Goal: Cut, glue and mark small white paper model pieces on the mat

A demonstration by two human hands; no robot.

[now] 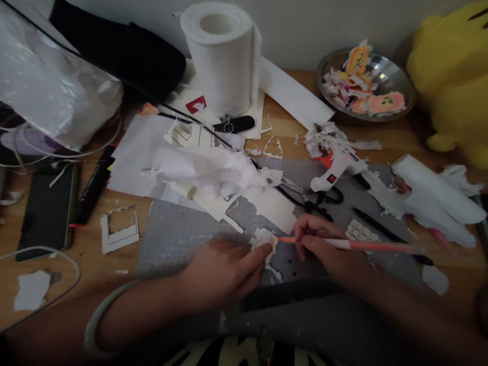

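My left hand (229, 267) pins a small white paper piece (263, 237) to the grey cutting mat (179, 231), its index finger stretched across the paper; the other fingers are curled beneath. Some yellowish-orange colour shows on the paper's right edge. In my right hand (324, 249) is a slim orange-and-white marker pen (366, 245), pinched near its tip and lying almost level. The tip meets the paper's right edge, beside my left fingertip. Behind my right hand lies a scrap with a honeycomb pattern of rounded cells (360, 231).
Paper scraps (213, 170), scissors (295, 190) and a white glue gun (331, 175) lie beyond my hands. A paper roll (223, 61) stands behind them. A steel bowl (404, 104) holds coloured paper pieces. Leftward are a phone (49, 203) and a black marker (91, 188).
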